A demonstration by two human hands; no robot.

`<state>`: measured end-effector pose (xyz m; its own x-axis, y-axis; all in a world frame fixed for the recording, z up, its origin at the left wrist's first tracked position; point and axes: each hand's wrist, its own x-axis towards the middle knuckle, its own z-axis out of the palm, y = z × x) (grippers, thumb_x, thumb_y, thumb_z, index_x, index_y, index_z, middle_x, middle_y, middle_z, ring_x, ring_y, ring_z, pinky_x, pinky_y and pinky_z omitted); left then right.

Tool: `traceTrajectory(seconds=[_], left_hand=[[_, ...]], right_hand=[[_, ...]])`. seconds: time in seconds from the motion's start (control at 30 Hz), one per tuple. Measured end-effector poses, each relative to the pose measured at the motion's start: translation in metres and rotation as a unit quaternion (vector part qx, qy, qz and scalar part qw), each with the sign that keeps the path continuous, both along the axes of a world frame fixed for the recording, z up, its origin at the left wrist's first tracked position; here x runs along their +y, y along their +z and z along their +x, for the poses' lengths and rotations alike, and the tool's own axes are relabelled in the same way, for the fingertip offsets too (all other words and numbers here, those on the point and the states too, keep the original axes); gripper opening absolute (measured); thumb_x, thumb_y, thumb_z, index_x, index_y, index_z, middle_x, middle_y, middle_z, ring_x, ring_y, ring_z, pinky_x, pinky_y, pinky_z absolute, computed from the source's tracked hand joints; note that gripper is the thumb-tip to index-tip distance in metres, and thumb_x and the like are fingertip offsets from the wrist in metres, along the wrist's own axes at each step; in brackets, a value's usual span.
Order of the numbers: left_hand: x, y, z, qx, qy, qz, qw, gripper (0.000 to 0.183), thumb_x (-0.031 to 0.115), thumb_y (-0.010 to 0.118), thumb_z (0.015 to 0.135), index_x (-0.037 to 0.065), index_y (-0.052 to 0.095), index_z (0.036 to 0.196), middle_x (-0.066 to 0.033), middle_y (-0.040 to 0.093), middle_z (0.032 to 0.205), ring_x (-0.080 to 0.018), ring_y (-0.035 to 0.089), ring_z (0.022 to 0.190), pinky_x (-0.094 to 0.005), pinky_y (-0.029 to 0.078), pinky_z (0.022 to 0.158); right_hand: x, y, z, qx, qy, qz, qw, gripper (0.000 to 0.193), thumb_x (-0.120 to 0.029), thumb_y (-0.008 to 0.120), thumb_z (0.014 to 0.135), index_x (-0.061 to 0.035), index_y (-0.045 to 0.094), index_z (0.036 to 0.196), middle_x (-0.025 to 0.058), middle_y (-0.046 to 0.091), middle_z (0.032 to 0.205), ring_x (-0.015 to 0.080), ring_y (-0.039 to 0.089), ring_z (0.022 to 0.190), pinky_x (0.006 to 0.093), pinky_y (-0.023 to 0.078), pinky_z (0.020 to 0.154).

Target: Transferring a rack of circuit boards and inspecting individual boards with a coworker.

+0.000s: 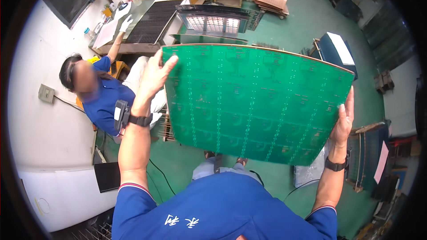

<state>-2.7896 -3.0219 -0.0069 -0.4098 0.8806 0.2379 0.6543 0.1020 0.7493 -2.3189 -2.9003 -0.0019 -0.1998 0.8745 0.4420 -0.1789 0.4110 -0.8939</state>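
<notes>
A large green circuit board panel (249, 102) is held up in front of me, its broad face tilted toward me. Rows of pale dots and faint repeated circuit patterns run across it. My left hand (156, 73) grips its upper left edge, thumb on the face and fingers behind. On the opposite side my right hand (343, 118) clasps the right edge, thumb in front. The fingers behind the panel are mostly hidden. Beyond the panel's top edge stands a dark frame with a lit, patterned window (212, 24).
A co-worker in a blue shirt (106, 93) sits at the left, one white-gloved hand (126, 23) on a workbench (147, 22). Stacks of copper-coloured sheets (270, 1) stand at the back. A rack of dark panels (369, 155) is at the right. A black cable (162, 175) crosses the green floor.
</notes>
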Motion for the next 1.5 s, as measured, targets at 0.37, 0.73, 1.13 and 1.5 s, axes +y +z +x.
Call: traceTrajectory(seconds=[0.37,0.73,1.13,1.5], left_hand=[[-0.011,-0.145,0.077,-0.499,-0.102,-0.173,0.843,0.035,0.034,0.059,0.087,0.003,0.06,0.103,0.0024,0.059,0.079,-0.0051,0.051,0.062,-0.0194,0.041,0.052],[-0.031,-0.122,0.152,-0.563,-0.051,-0.015,0.825,0.017,0.018,0.056,0.09,0.001,0.059,0.091,-0.0035,0.063,0.083,-0.0085,0.057,0.071,-0.0225,0.048,0.066],[-0.036,-0.111,0.157,-0.504,-0.016,-0.02,0.864,0.017,0.019,0.059,0.089,0.003,0.059,0.09,0.0011,0.059,0.077,-0.0048,0.052,0.066,-0.0197,0.043,0.062],[-0.023,-0.091,0.163,-0.475,-0.048,-0.026,0.878,0.018,0.02,0.059,0.089,0.002,0.059,0.092,0.0002,0.06,0.079,-0.0052,0.053,0.067,-0.0198,0.044,0.062]], right_hand=[[0.003,-0.029,0.129,0.027,0.028,-0.323,0.946,0.031,-0.019,0.046,0.095,0.0052,0.052,0.114,0.0116,0.063,0.104,0.0154,0.063,0.085,0.027,0.052,0.076],[-0.033,-0.023,0.194,0.003,-0.04,-0.282,0.959,0.032,-0.021,0.045,0.095,0.005,0.053,0.113,0.0116,0.062,0.105,0.0147,0.062,0.087,0.0269,0.051,0.076],[-0.081,-0.039,0.221,-0.182,-0.184,-0.265,0.929,0.02,-0.016,0.062,0.086,0.0006,0.059,0.096,-0.0015,0.06,0.072,-0.0013,0.042,0.048,0.0132,0.03,0.041],[-0.081,-0.032,0.243,-0.148,-0.151,-0.255,0.944,0.018,-0.013,0.059,0.088,0.0008,0.056,0.1,0.003,0.063,0.085,0.0041,0.055,0.066,0.0162,0.042,0.057]])
